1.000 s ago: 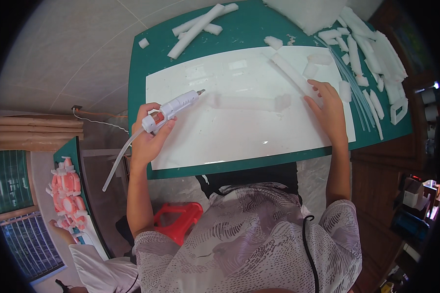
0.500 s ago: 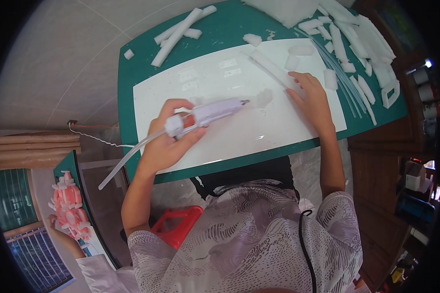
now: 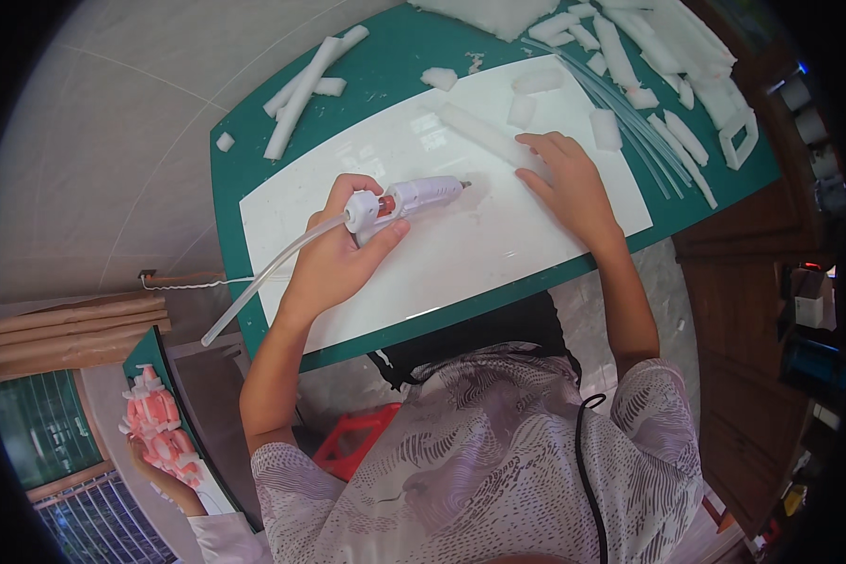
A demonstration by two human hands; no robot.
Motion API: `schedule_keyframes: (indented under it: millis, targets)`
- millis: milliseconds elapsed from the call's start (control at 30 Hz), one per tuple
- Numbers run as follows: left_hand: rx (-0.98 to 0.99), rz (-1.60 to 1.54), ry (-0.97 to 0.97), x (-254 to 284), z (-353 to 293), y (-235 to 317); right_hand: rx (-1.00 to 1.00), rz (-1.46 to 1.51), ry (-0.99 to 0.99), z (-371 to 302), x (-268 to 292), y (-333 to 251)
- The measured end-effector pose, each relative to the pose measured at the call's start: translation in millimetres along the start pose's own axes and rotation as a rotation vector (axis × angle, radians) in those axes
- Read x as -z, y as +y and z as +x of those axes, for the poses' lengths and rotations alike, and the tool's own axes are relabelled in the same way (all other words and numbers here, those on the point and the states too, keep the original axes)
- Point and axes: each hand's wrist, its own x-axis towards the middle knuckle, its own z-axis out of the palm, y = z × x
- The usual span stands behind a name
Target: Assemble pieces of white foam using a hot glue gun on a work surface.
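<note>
My left hand (image 3: 334, 258) is closed round a white hot glue gun (image 3: 428, 193) with a reddish part near its back. A long translucent glue stick (image 3: 263, 287) curves out of its rear toward me. The metal nozzle points right, above the glossy white board (image 3: 423, 268). On the right, my right hand (image 3: 573, 188) holds the near end of a long white foam strip (image 3: 475, 130) between thumb and fingers. That strip lies slantwise on the board, its pale edges hard to tell from the surface.
Two short foam pieces (image 3: 538, 82) and a foam block (image 3: 606, 130) rest by the board's far right. Crossed foam sticks (image 3: 301, 99) lie far left on the green table (image 3: 376, 56). Thin clear sticks (image 3: 644, 141) and foam scraps crowd the right. Another person's arm (image 3: 164, 479) reaches toward pink-and-white pieces.
The whole view has shifted, moving the table leftward in the picture. My left hand has brought the glue gun slightly right over the board and turned it. My right hand stays at the foam strip.
</note>
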Motion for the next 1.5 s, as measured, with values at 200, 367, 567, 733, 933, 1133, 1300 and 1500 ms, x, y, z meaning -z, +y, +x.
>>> schedule_keyframes:
  millis: [200, 367, 567, 733, 933, 1133, 1300, 1500]
  targets:
    - [-0.04, 0.021, 0.006, -1, 3, -2, -0.012, 0.0, -0.018, 0, -2, 2]
    - [-0.035, 0.041, 0.016, -1, 5, -5, 0.0, 0.003, 0.006, -1, -4, 2]
    - [-0.057, 0.059, 0.027, -2, 7, -2, -0.011, -0.003, -0.032, -2, -4, 3]
    - [-0.06, 0.071, 0.012, -1, 7, 0, -0.009, -0.005, -0.031, -2, -4, 3]
    - [-0.024, 0.051, -0.034, 2, 1, 4, -0.001, -0.004, -0.023, -2, -5, 4]
    - [-0.01, 0.037, -0.049, 5, -6, 3, -0.006, -0.004, -0.015, -2, -5, 4]
    - [0.014, 0.039, -0.054, 8, -11, -1, -0.01, 0.007, -0.014, -2, -5, 2]
    - [-0.029, -0.078, -0.014, 11, -22, -16, -0.02, -0.011, -0.033, -2, -4, 3]
